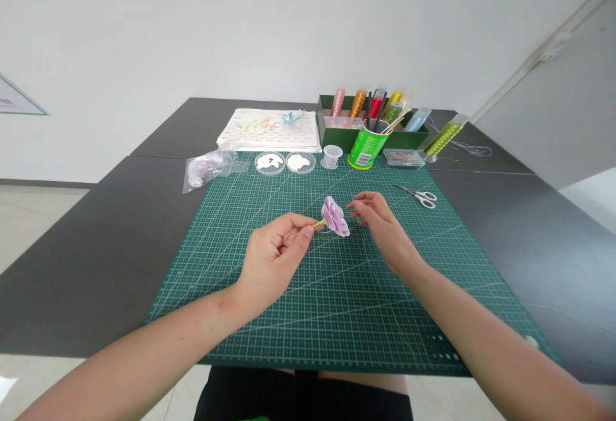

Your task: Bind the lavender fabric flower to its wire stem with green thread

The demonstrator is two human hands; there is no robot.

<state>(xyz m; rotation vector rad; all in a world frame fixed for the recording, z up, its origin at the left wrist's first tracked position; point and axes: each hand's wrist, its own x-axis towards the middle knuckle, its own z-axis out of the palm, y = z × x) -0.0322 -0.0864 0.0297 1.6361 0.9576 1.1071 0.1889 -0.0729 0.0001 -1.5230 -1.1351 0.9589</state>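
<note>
My left hand pinches the thin stem of a pale purple flower between thumb and forefinger, above the green cutting mat. The bloom tilts to the right, with a short yellow-green wrapped part behind it and thin wires running back into my palm. Just right of the petals is my right hand, its fingers loosely curved and apart, not touching the flower. Nothing shows between those fingers.
White-handled scissors lie on the mat at right. Behind stand a green can of tools, a dark green box, dishes of white pieces and stacked white sheets. A plastic bag lies left.
</note>
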